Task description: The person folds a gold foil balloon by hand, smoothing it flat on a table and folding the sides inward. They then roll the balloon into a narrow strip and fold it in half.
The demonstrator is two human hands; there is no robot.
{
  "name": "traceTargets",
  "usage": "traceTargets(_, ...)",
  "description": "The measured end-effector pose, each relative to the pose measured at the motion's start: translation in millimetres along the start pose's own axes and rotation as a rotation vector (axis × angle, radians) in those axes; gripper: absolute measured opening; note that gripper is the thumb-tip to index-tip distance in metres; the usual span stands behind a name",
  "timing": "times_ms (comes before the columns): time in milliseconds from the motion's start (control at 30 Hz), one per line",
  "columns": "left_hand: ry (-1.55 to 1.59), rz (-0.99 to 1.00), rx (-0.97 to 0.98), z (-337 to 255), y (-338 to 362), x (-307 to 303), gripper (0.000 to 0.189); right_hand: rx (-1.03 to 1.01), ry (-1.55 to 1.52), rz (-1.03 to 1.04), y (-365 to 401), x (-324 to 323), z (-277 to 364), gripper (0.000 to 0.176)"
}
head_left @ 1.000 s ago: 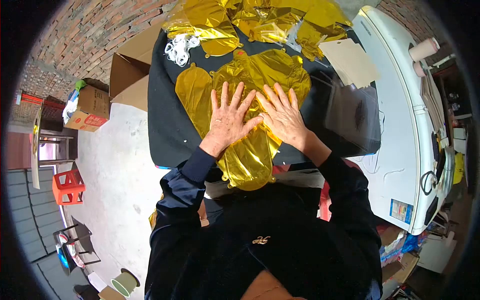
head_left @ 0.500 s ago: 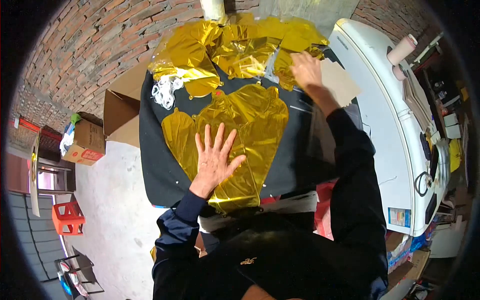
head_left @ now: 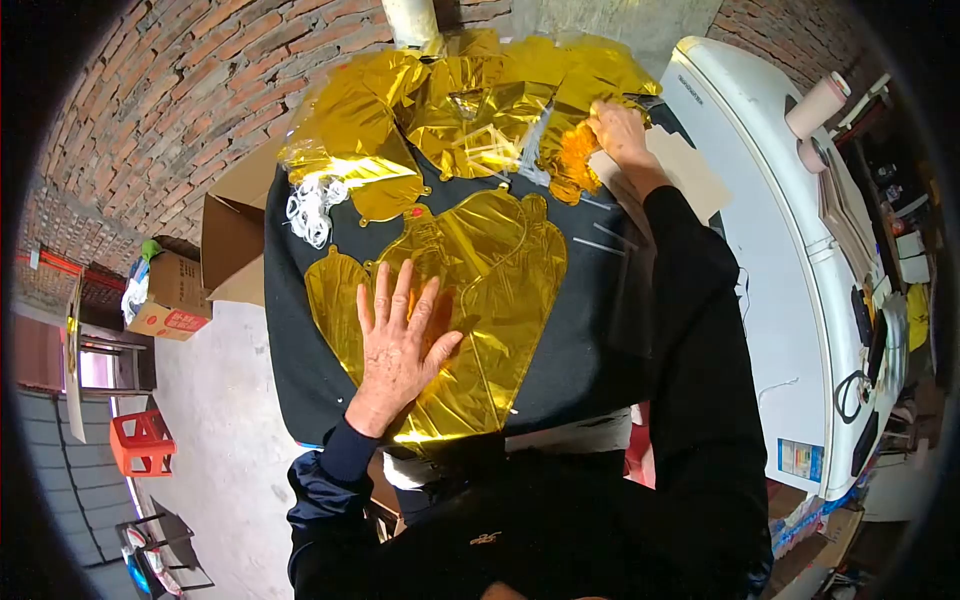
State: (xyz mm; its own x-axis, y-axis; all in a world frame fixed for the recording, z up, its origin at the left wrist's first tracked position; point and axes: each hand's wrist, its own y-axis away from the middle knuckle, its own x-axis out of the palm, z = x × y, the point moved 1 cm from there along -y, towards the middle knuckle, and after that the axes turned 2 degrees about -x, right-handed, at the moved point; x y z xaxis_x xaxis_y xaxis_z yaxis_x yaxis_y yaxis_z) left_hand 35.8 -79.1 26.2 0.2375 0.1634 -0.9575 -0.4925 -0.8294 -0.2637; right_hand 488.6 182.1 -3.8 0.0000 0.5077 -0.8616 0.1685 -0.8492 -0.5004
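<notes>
Fingers spread, grasping nothing, the left hand point(head_left: 393, 360) rests palm-down on a lobed, shiny gold foil shape point(head_left: 505, 300) on the black cloth-covered table point(head_left: 590, 320). The right hand point(head_left: 622, 132) curls its fingers at crumpled gold foil sheets point(head_left: 574, 165) beyond; I cannot tell whether it grips. Tangled white string point(head_left: 315, 207) lies leftward.

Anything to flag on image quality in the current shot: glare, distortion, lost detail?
Head view: bright glare on the crumpled gold foil pile and along the lower edge of the flat gold foil sheet; head view: wide-angle distortion bows the long white appliance, with darkened corners; head view: the bare left hand looks reasonably sharp, while the person's black right sleeve loses detail in the dark.
</notes>
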Motion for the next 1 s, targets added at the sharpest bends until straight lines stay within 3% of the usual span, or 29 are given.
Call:
traceTargets(67, 0.021, -0.023, 0.0, -0.4, -4.7, -3.0, 0.068, 0.013, -0.119, -0.063, -0.4, -21.1, 20.7, 0.031)
traceTargets(133, 0.05, -0.051, 0.01, -0.1, -9.2, -4.1, 0.066, -0.143, -0.11, -0.17, 20.1, -37.0, 49.1, 0.032)
traceTargets(200, 0.076, -0.078, 0.024, -0.6, -13.0, -6.3, 0.062, -0.209, -0.081, -0.131, 47.7, -56.3, 83.3, 0.034)
traceTargets(267, 0.097, -0.098, 0.048, 0.0, -17.2, -4.9, 0.06, -0.179, -0.025, 0.049, 67.3, -72.9, 110.1, 0.037)
traceTargets(333, 0.119, -0.115, 0.076, -1.6, -23.1, -4.6, 0.058, -0.124, 0.059, -0.002, 74.7, -54.5, 119.7, 0.045)
traceTargets(500, 0.223, -0.163, 0.133, -12.9, -54.1, -3.8, 0.055, 0.075, -0.027, 0.003, 76.0, -76.2, 140.3, 0.023)
traceTargets(567, 0.241, -0.179, 0.152, -18.1, -73.5, 3.6, 0.054, 0.061, -0.008, -0.104, 71.5, -71.9, 142.7, 0.017)
traceTargets(700, 0.304, -0.181, 0.179, -24.9, -117.6, 35.3, 0.054, 0.056, 0.096, 0.012, 62.5, -42.3, 135.0, 0.022)
traceTargets(833, 0.371, -0.15, 0.165, -36.6, -154.2, 46.7, 0.055, 0.085, 0.078, 0.143, 60.0, -54.1, 133.5, 0.021)
traceTargets(1000, 0.42, -0.083, 0.154, -46.1, -190.6, 63.7, 0.049, 0.118, -0.018, -0.019, 64.6, -66.2, 139.5, 0.028)
